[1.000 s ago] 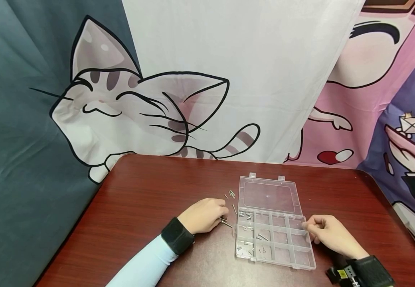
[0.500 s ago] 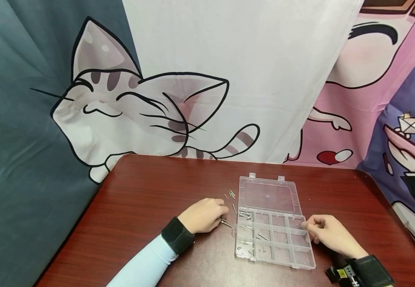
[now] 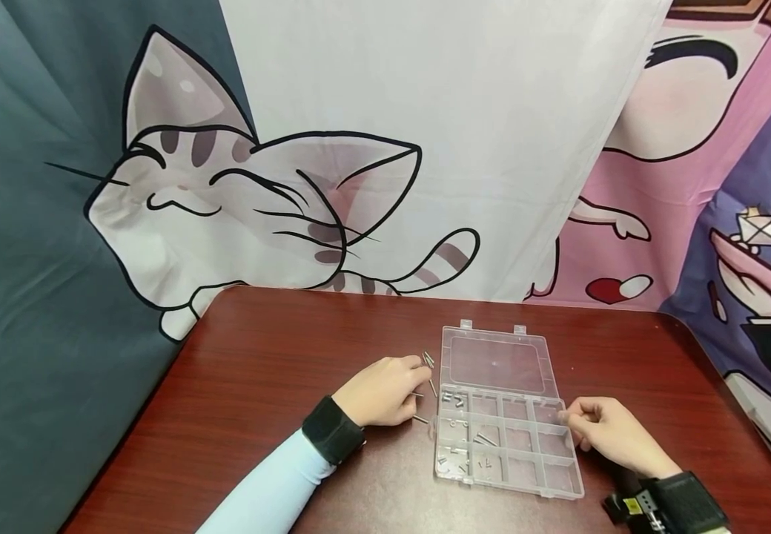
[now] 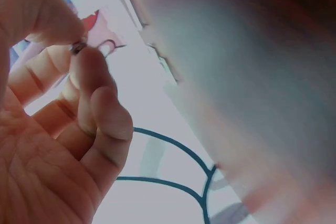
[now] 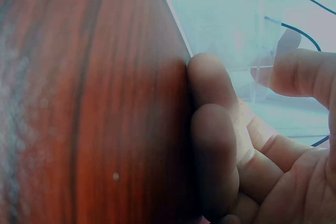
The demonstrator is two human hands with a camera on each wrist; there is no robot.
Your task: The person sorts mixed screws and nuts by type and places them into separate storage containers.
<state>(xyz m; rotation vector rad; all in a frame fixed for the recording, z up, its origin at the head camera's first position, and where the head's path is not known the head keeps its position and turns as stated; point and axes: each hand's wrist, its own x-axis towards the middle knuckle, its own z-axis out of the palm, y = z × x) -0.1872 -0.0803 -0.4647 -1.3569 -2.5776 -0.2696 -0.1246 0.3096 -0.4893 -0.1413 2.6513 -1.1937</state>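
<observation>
My left hand (image 3: pixel 382 391) is over the table left of a clear plastic compartment box (image 3: pixel 537 463). In the left wrist view its thumb and index finger pinch a small metal screw (image 4: pixel 77 47), mostly hidden by the fingertips. Another screw (image 3: pixel 420 420) lies just below that hand, and several more screws (image 3: pixel 428 360) lie beyond its knuckles. My right hand (image 3: pixel 615 434) holds the box by its right edge, thumb over the rim and fingers along the outside. The box lies flat with its lid (image 3: pixel 497 363) folded back away from me.
Small metal screws and nuts (image 3: pixel 454 424) sit in the box's left column, and a few longer screws (image 3: pixel 485 440) in the column beside it. The dark red wooden table (image 3: pixel 279 348) ends at a printed cat curtain (image 3: pixel 359 185).
My left hand has moved slightly away from me, now with a screw between its fingertips and nearer the far screws. The right hand stays at the box's edge.
</observation>
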